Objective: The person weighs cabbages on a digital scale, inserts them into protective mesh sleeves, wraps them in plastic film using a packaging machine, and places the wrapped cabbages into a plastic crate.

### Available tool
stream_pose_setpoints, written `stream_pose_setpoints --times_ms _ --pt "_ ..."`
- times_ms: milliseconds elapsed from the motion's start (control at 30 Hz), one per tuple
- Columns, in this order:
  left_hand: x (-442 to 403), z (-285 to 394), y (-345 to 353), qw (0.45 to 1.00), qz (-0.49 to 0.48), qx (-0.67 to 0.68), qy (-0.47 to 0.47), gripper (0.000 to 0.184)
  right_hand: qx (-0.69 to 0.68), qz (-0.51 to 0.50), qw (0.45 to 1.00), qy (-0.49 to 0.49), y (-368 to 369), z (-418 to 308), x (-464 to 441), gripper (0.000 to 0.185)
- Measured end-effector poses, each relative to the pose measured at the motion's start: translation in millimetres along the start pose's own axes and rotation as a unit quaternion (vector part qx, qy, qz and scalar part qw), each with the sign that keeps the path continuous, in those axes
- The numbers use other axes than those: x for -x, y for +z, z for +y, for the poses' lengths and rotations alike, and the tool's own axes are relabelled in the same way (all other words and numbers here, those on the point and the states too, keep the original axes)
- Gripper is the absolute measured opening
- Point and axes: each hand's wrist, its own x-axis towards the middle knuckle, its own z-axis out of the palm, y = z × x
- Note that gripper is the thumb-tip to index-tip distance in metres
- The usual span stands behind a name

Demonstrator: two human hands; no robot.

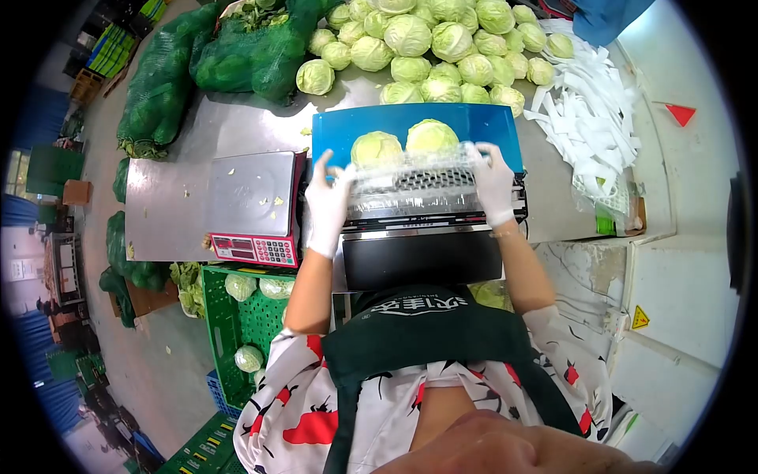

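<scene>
Between my two gloved hands stretches a sheet of clear plastic film (418,162), above a film-wrapping machine (422,261) with a black front plate. My left hand (328,201) pinches the film's left end, its index finger raised. At the right end, my right hand (493,183) grips the film between thumb and fingers. Just beyond the film, two pale green cabbages (432,136) sit side by side on a blue board (489,126). The film crosses in front of their lower edges; whether it touches them I cannot tell.
Loose cabbages (452,41) are heaped at the back of the metal table (170,201). Green net sacks (162,87) lie at the back left. A red scale (253,205) stands left of the machine, above a green crate (225,324). White strips (588,110) pile up at right.
</scene>
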Motion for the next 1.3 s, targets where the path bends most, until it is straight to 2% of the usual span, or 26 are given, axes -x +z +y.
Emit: stream_pose_setpoints --times_ms 33,67,133,167,233,267,300,333,367,467,500,533,600,633,667,700,733,767,800,833,867,900,1033,1133,1267,1300 --pt "-17.6 -20.8 9.4 0.997 0.006 -0.074 0.023 0.063 0.036 0.018 0.999 -0.002 8.8 -2.7 -10.5 0.039" --pt "-29.1 -22.8 16.0 0.995 -0.015 -0.099 -0.007 0.064 0.018 -0.004 1.0 0.007 18.3 8.3 -25.5 0.045" --pt "-57.4 -31.1 24.8 0.977 -0.149 -0.135 -0.068 0.068 -0.016 -0.046 0.998 0.027 45.4 46.8 -55.9 0.056" --pt "-66.7 -34.2 32.4 0.978 -0.139 -0.152 -0.036 0.073 -0.004 -0.09 0.994 0.062 55.0 60.7 -70.3 0.058" --pt "-85.1 -37.4 45.8 0.983 -0.16 -0.039 -0.078 0.073 0.017 -0.176 0.975 0.133 66.0 69.9 -89.2 0.063" --pt "-93.3 -39.4 52.7 0.981 -0.169 0.018 -0.098 0.073 0.0 -0.173 0.978 0.12 67.6 76.4 -93.6 0.061" --pt "-100.3 -34.4 61.0 0.981 -0.148 0.057 -0.112 0.064 -0.017 -0.17 0.98 0.105 64.9 65.5 -98.4 0.06" --pt "-106.3 -22.5 63.0 0.972 -0.169 0.111 -0.116 0.059 -0.035 -0.166 0.981 0.09 61.2 56.0 -104.6 0.059" --pt "-111.0 -10.9 64.2 0.96 -0.19 0.166 -0.121 0.054 -0.054 -0.205 0.975 0.062 54.5 54.0 -110.9 0.052" --pt "-126.2 -3.5 68.6 0.895 -0.251 0.331 -0.162 0.03 -0.231 -0.297 0.916 -0.141 41.3 31.1 -129.9 0.04" --pt "-130.9 -9.4 66.2 0.896 -0.303 0.301 -0.125 0.031 -0.145 -0.368 0.903 -0.171 28.4 15.2 -133.7 0.031" --pt "-134.6 -13.9 65.2 0.892 -0.354 0.269 -0.087 0.035 -0.145 -0.424 0.887 -0.113 17.5 3.5 -138.1 0.032" --pt "-123.4 -10.9 66.2 0.948 -0.278 0.155 0.006 0.046 -0.14 -0.529 0.837 0.0 0.9 -5.3 -148.4 0.04" --pt "-116.0 -10.4 65.8 0.965 -0.238 0.096 0.052 0.052 -0.152 -0.527 0.836 -0.023 -0.6 8.2 -151.3 0.061" --pt "-113.6 -20.5 62.6 0.97 -0.12 -0.103 0.182 0.073 -0.051 -0.411 0.908 -0.063 1.1 18.2 -146.6 0.069" --pt "-106.0 -16.3 55.6 0.974 -0.087 -0.16 0.135 0.077 0.052 -0.282 0.953 -0.101 1.4 26.3 -136.9 0.078" --pt "-97.7 -11.3 49.4 0.971 -0.052 -0.215 0.087 0.082 0.155 -0.144 0.968 -0.138 -0.7 22.9 -126.4 0.087" --pt "-90.8 -12.0 48.0 0.986 -0.124 -0.11 -0.004 0.081 0.11 -0.208 0.972 0.019 -5.4 16.6 -117.8 0.097" --pt "-85.0 -13.7 49.7 0.977 -0.192 -0.001 -0.097 0.08 -0.039 -0.312 0.931 0.188 -2.5 12.9 -108.2 0.088" --pt "-77.3 -16.2 58.5 0.955 -0.231 0.063 -0.173 0.07 -0.095 -0.309 0.932 0.163 13.4 21.3 -92.9 0.083" --pt "-67.7 -17.0 65.4 0.979 -0.181 0.014 -0.097 0.063 -0.151 -0.305 0.93 0.137 30.2 28.6 -77.5 0.077" --pt "-65.5 -17.5 67.9 0.976 -0.186 0.056 -0.093 0.063 -0.13 -0.253 0.953 0.104 29.6 10.3 -71.2 0.064" --pt "-48.0 -6.6 75.8 0.934 -0.14 0.313 -0.099 0.069 -0.318 -0.232 0.917 0.067 24.8 -4.3 -71.4 0.05" --pt "-47.2 -3.7 74.6 0.966 -0.158 0.2 0.045 0.075 -0.259 -0.207 0.943 -0.009 15.3 -6.7 -63.1 0.048" --pt "-44.8 0.5 74.4 0.978 -0.18 -0.063 0.089 0.082 -0.121 -0.183 0.975 -0.019 21.1 15.3 -46.4 0.053" --pt "-48.0 2.6 73.0 0.973 -0.215 -0.072 0.038 0.088 -0.113 -0.218 0.969 0.012 16.4 11.1 -47.4 0.061"
